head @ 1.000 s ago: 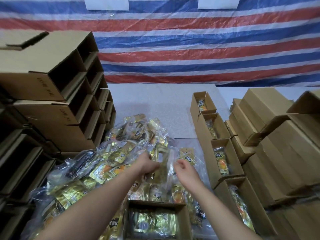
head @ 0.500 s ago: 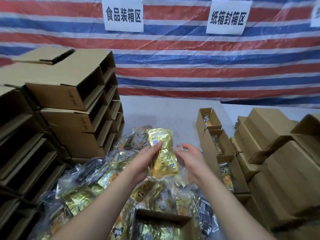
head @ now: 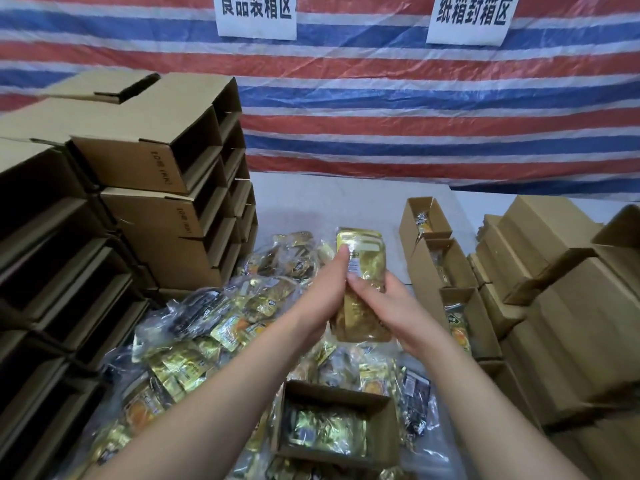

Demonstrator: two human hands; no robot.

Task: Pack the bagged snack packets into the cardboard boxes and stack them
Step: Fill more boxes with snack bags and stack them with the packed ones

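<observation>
Holding one gold bagged snack packet (head: 362, 271) upright between both hands, we have it raised above the pile of bagged snack packets (head: 214, 327) that covers the middle of the table (head: 329, 199). Our left hand (head: 320, 289) grips the packet's left edge, fingers curled round it and one fingertip reaching up near the top. Our right hand (head: 384, 303) clasps the lower right side, with a finger laid across the front of the packet. The packet's bottom end shows below our wrists.

At the near edge of the table, just under our forearms, an open cardboard box (head: 381, 410) stands with gold packets already inside it. Along the right side a row of open boxes (head: 446, 251) runs from the near part toward the far edge, each with a packet visible inside. Further right, at the right edge, closed cardboard boxes (head: 568, 306) are stacked in tiers. On the left edge, empty boxes (head: 145, 161) lie piled on their sides, their open mouths facing right.

Behind the table hangs a red, white and blue striped tarp (head: 415, 116) bearing two white signs (head: 256, 15) with printed characters, one left of centre and one further right.
</observation>
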